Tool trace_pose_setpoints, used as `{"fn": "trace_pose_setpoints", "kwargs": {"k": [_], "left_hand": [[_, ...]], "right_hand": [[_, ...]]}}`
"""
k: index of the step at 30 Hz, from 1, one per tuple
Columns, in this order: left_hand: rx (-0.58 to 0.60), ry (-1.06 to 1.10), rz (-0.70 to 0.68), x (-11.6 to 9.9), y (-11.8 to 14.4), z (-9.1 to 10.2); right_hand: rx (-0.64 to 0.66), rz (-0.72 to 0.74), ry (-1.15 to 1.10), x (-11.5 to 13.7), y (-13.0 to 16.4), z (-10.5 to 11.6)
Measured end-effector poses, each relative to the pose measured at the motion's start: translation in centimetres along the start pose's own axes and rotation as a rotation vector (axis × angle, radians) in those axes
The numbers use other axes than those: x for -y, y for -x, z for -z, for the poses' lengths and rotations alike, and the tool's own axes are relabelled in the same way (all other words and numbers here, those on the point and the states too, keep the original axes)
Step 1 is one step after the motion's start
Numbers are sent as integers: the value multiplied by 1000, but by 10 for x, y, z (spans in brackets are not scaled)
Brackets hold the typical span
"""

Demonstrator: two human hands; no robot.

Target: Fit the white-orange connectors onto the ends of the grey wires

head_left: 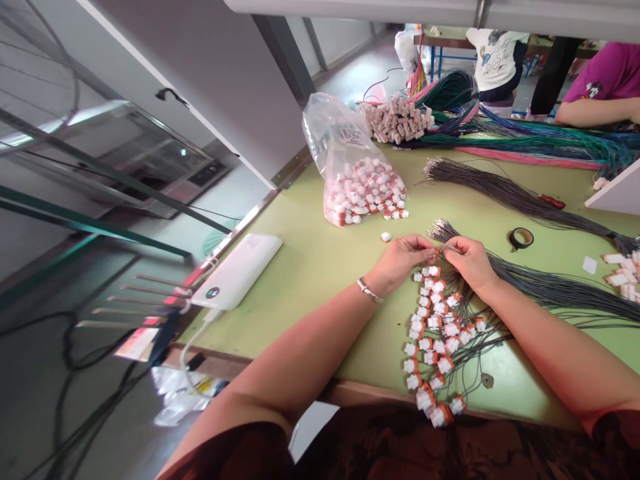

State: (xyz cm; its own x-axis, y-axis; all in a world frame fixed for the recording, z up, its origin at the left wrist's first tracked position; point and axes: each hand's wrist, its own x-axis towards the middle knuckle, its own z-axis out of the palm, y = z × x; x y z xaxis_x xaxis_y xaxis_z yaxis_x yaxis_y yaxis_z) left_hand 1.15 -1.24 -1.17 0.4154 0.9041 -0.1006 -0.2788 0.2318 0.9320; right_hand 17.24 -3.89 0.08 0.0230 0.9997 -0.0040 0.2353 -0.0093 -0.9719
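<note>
Head view: bag label (351, 135) blurred, perhaps print; both hands (406, 257) pinch wires (550, 283).

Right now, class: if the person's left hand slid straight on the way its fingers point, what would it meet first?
The left hand points right, toward the right hand. It would probably meet the right hand's fingertips first, at the grey wire ends both hands pinch; the gap between them is hard to judge.

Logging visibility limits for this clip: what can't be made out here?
Head view:
- What the left hand and right hand pinch: too small, covered by fingertips.
- Label on the bag of connectors: too small to read.
- Grey wire bundle: far end cut off by the right edge.
</note>
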Motion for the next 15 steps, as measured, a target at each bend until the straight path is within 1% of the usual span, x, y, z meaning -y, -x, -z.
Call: {"fn": "trace_pose_setpoints", "kwargs": {"k": [2,5,10,15], "left_hand": [[-20,39,32,1,0,1],[-17,48,49,0,1,2],[-1,-18,20,0,1,1],[9,-77,-20,3,1,-4]], "right_hand": [[-14,-9,-19,-2,-1,-1],[-41,-17,-1,-3,0,-1],[-43,-29,49,-1,2,-2],[-43,16,120,-6,1,-4]]}}
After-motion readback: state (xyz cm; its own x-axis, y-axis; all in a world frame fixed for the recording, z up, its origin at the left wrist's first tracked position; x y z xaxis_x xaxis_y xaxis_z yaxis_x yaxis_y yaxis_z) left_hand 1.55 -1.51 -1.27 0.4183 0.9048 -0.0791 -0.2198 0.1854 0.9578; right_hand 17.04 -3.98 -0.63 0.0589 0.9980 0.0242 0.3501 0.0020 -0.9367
